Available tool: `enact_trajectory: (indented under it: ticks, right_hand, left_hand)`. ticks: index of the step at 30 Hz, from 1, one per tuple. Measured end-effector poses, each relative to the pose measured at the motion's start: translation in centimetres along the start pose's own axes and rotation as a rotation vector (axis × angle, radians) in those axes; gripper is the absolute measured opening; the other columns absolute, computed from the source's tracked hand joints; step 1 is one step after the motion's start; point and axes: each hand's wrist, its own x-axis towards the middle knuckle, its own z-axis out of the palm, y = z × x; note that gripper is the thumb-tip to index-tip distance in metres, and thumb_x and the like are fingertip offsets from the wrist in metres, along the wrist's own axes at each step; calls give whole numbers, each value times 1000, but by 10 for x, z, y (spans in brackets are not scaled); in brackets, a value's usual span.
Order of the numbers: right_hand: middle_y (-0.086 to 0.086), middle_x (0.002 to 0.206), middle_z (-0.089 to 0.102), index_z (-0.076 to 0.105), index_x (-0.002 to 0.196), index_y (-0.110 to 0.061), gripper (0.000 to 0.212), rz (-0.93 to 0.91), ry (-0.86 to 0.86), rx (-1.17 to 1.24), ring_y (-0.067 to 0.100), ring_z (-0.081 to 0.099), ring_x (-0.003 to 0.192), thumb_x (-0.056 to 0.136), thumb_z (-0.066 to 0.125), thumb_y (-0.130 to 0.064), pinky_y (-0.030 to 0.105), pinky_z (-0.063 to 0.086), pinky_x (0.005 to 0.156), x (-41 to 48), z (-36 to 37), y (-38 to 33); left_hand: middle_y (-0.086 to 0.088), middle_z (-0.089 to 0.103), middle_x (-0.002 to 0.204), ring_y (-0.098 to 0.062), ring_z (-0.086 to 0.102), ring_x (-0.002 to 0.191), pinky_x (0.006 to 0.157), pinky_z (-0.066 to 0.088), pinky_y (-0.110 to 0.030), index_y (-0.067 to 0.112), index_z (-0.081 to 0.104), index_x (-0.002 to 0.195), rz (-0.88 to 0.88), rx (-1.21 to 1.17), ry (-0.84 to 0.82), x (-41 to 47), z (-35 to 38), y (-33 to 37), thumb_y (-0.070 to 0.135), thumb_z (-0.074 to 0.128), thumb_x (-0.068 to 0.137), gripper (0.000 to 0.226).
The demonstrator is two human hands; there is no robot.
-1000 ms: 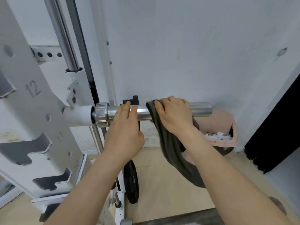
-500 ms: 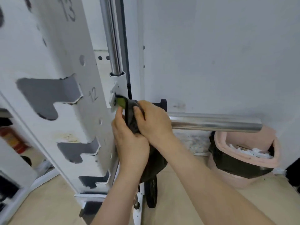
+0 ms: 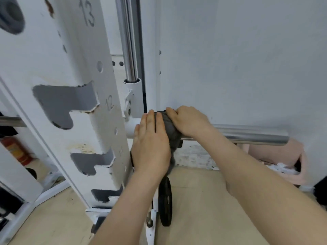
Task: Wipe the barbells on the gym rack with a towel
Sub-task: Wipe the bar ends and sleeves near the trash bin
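A shiny steel barbell sleeve point(image 3: 251, 134) runs from the white rack to the right, ending free near the wall. A dark grey towel point(image 3: 170, 130) is bunched round the sleeve's inner end, by the white collar point(image 3: 131, 127). My right hand point(image 3: 190, 121) grips the towel from above, fingers curled over it. Beside it on the left, my left hand point(image 3: 150, 138) lies with straight fingers against the towel's left side. The collar end of the sleeve is hidden under towel and hands.
The white rack upright point(image 3: 85, 103) with numbered hook slots stands at left. A chrome guide rod point(image 3: 128, 41) rises behind it. A black weight plate point(image 3: 165, 203) hangs low on the frame. A pink bin point(image 3: 276, 156) sits under the sleeve's free end, against the wall point(image 3: 238, 59).
The towel and my right hand slid left along the sleeve to its inner end. My left hand let go of the bar and now lies flat on the towel. The view swung left.
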Motion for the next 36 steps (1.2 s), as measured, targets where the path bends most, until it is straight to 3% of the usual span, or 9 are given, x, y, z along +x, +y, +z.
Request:
enact_trajectory:
  ticks: [4, 7, 14, 18, 20, 25, 28, 31, 36]
  right_hand:
    - [-3, 83, 63, 57, 84, -24, 59, -89, -62, -190, 21, 58, 79, 92, 20, -70, 34, 41, 67, -34, -19, 47]
    - [-7, 94, 59, 50, 108, -29, 53, -163, -59, -390, 20, 57, 86, 80, 46, -74, 35, 39, 73, -41, -19, 65]
    - [-5, 83, 63, 55, 103, -26, 40, -232, 110, -504, 21, 56, 68, 70, 66, -46, 29, 39, 58, -33, -10, 71]
    - [-8, 80, 62, 58, 100, -32, 45, -211, -68, -426, 17, 59, 71, 61, 69, -51, 32, 51, 65, -24, -21, 71]
    - [-10, 82, 63, 58, 99, -33, 46, -199, -155, -387, 15, 59, 74, 59, 71, -52, 33, 52, 68, -18, -25, 69]
    - [-11, 77, 60, 54, 89, -35, 39, -210, -194, -378, 15, 57, 72, 57, 71, -51, 29, 43, 59, -13, -25, 72]
    - [-11, 75, 59, 50, 84, -35, 36, -235, -164, -390, 16, 57, 70, 59, 70, -49, 28, 39, 56, -16, -24, 72]
    - [-11, 75, 58, 52, 87, -33, 36, -258, -111, -414, 20, 57, 71, 60, 69, -48, 29, 40, 59, -20, -24, 70]
    - [-7, 71, 55, 50, 78, -25, 31, -291, -94, -438, 22, 56, 70, 71, 67, -50, 31, 42, 62, -25, -26, 72]
  left_hand:
    - [-13, 32, 150, -29, 35, 134, 105, 36, -37, 8, 34, 143, -93, 11, -31, 16, -4, 2, 6, 47, 91, 54]
    - [-8, 60, 107, -24, 52, 84, 66, 37, -35, 12, 54, 100, -168, -8, -80, 43, -18, 8, 8, 39, 92, 18]
    - [1, 59, 81, -19, 50, 79, 91, 40, -38, 17, 66, 95, -118, 36, 53, 54, 9, 16, 36, 33, 98, 39]
    - [-3, 50, 138, -24, 40, 132, 108, 37, -42, 18, 57, 128, -67, -155, 195, 7, 19, 8, 29, 42, 97, 36]
    - [-7, 42, 146, -29, 33, 138, 110, 34, -45, 16, 50, 136, -33, -76, 198, -4, 25, 5, 29, 44, 96, 42]
    - [-6, 60, 108, -27, 51, 106, 91, 41, -42, 18, 64, 104, -55, 161, 93, 32, 14, 15, 42, 37, 95, 38]
    - [-3, 56, 75, -21, 49, 69, 63, 35, -32, 14, 56, 71, -129, 229, -244, 78, 5, 28, 43, 35, 92, 42]
    - [2, 53, 72, -18, 48, 65, 64, 32, -30, 16, 54, 69, -51, 297, -452, 101, 2, 49, 37, 40, 90, 33]
    - [-2, 56, 66, -22, 44, 57, 64, 29, -34, 17, 56, 73, 258, 257, -54, 56, 29, 56, 26, 32, 99, 37]
